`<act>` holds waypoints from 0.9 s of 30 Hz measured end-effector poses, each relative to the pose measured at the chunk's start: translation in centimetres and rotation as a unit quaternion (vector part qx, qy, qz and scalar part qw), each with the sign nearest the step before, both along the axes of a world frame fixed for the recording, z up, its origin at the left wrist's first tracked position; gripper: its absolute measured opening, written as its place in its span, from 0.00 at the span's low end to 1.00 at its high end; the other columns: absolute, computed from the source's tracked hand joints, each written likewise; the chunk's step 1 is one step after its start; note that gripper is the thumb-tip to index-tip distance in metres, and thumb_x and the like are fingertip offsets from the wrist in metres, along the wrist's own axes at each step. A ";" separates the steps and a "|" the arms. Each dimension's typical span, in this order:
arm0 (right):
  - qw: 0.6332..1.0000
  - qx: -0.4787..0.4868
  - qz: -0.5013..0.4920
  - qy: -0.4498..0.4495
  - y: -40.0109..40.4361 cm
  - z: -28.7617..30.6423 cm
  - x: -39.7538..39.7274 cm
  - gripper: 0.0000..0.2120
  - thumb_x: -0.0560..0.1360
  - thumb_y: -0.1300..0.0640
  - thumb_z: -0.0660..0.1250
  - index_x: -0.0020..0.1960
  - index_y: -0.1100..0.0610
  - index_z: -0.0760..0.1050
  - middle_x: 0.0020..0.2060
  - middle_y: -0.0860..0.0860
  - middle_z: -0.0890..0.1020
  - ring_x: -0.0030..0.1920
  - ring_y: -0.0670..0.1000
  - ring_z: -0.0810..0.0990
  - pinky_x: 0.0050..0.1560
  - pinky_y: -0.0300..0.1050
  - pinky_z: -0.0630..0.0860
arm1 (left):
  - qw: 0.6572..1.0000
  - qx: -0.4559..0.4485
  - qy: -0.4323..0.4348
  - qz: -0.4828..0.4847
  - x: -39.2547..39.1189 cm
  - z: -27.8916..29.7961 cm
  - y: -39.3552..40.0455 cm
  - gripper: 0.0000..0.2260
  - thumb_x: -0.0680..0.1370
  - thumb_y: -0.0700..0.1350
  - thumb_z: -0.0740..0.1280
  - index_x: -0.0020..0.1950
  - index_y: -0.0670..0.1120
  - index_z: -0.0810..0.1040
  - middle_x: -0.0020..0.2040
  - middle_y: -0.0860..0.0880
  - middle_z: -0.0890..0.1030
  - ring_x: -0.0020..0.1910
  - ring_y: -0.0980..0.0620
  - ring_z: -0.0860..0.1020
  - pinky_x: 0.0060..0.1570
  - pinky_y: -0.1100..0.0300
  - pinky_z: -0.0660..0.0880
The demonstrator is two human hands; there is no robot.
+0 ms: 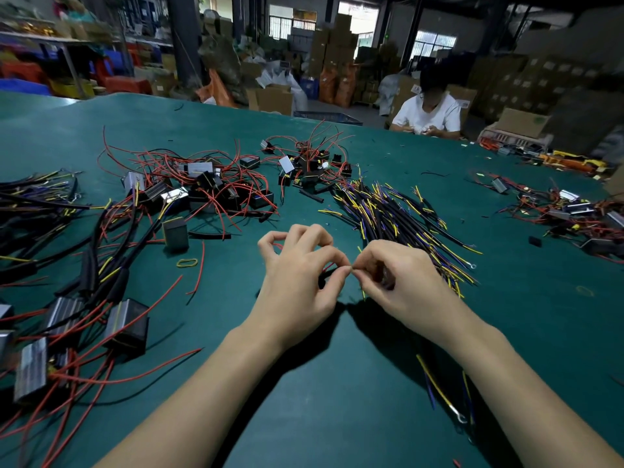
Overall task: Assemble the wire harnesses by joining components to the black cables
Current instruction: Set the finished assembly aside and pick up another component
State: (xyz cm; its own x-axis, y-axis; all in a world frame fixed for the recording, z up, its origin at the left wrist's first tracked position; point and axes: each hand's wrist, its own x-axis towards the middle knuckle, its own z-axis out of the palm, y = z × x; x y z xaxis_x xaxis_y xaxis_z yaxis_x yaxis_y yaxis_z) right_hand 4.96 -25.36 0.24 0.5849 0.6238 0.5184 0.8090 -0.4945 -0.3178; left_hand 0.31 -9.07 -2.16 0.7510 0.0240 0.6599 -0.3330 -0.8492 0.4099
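Two hands are meeting over the green bench [337, 383]. Left hand [297, 275] is pinching a thin red wire [329, 266] and a black cable [326, 276] at the tips; right hand [395, 278] is pinching the wire ends where they meet. Both leads are looking light, limp and springy, best held close to the ends. Spare black cables [398, 214] are lying just beyond the right hand.

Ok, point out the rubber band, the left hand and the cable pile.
rubber band [186, 263]: head view, on its yellow loop.
left hand [297, 282]: head view, back of hand.
cable pile [398, 214]: head view, middle of the black sheaths.
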 end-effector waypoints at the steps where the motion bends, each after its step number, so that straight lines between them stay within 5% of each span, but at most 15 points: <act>1: 0.997 -0.041 -0.010 -0.057 0.1 0.0 0.0 0.03 0.74 0.65 0.65 0.41 0.61 0.75 0.34 0.51 0.76 0.35 0.51 0.73 0.35 0.45 0.71 | 1.000 0.002 0.010 0.000 0.0 0.0 -0.1 0.04 0.74 0.51 0.66 0.42 0.54 0.79 0.44 0.55 0.72 0.50 0.54 0.71 0.54 0.56 0.53; 4: 0.968 -0.110 -0.019 -0.226 0.7 -0.1 -0.2 0.09 0.74 0.64 0.58 0.37 0.63 0.73 0.31 0.56 0.75 0.32 0.57 0.74 0.31 0.48 0.71 | 0.998 -0.035 0.044 -0.006 0.2 0.0 -0.1 0.04 0.75 0.50 0.68 0.40 0.55 0.79 0.43 0.56 0.70 0.49 0.56 0.70 0.54 0.58 0.52; 7: 0.963 -0.094 -0.019 -0.253 1.1 -0.2 -0.2 0.11 0.75 0.63 0.57 0.36 0.62 0.74 0.30 0.56 0.75 0.31 0.57 0.74 0.32 0.48 0.71 | 0.994 -0.100 0.053 -0.004 0.4 -0.1 0.0 0.06 0.74 0.49 0.71 0.37 0.56 0.80 0.40 0.55 0.71 0.47 0.59 0.69 0.52 0.58 0.53; 11: 0.998 -0.013 -0.024 -0.059 0.3 -1.1 0.0 0.04 0.75 0.61 0.67 0.50 0.57 0.77 0.37 0.48 0.78 0.36 0.48 0.76 0.40 0.45 0.75 | 0.990 -0.136 0.041 0.007 0.2 -0.3 0.0 0.05 0.72 0.48 0.73 0.37 0.55 0.81 0.40 0.53 0.73 0.46 0.59 0.72 0.50 0.57 0.54; 13: 0.995 0.053 -0.028 0.082 0.2 -1.4 0.0 0.15 0.73 0.60 0.70 0.58 0.52 0.74 0.37 0.45 0.78 0.36 0.43 0.75 0.40 0.36 0.72 | 0.991 -0.133 0.034 0.006 0.2 -0.4 0.0 0.04 0.72 0.48 0.73 0.38 0.55 0.81 0.40 0.54 0.73 0.47 0.58 0.72 0.50 0.57 0.55; 17: 0.950 0.159 -0.072 0.258 0.7 -1.4 0.1 0.07 0.73 0.59 0.71 0.51 0.53 0.79 0.34 0.48 0.81 0.35 0.48 0.78 0.43 0.48 0.76 | 0.990 -0.136 0.026 -0.001 0.2 -0.4 0.0 0.04 0.72 0.48 0.74 0.39 0.55 0.81 0.40 0.55 0.72 0.47 0.58 0.72 0.50 0.58 0.54; 22: 0.915 0.209 -0.024 0.343 0.7 -0.9 -0.2 0.04 0.74 0.63 0.69 0.43 0.56 0.80 0.31 0.46 0.80 0.31 0.44 0.76 0.36 0.33 0.73 | 0.990 -0.137 0.022 -0.008 0.2 -0.5 0.1 0.03 0.72 0.48 0.73 0.39 0.56 0.81 0.40 0.55 0.71 0.47 0.58 0.72 0.51 0.58 0.55; 27: 0.919 0.219 -0.014 0.328 0.9 -0.9 -0.2 0.03 0.74 0.66 0.68 0.43 0.60 0.78 0.31 0.47 0.78 0.31 0.44 0.75 0.35 0.34 0.71 | 0.991 -0.122 0.036 -0.032 0.2 -0.4 0.2 0.03 0.73 0.48 0.73 0.39 0.54 0.81 0.41 0.54 0.71 0.48 0.58 0.70 0.52 0.57 0.54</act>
State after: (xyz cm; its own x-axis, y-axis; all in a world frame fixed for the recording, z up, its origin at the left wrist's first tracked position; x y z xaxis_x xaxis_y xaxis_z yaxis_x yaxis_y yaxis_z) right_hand 4.76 -24.43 -0.69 0.8734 0.4195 0.2474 0.3621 -0.2195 -0.9059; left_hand 0.52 -8.84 -2.52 0.8013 0.1278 0.5845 -0.3444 -0.7003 0.6253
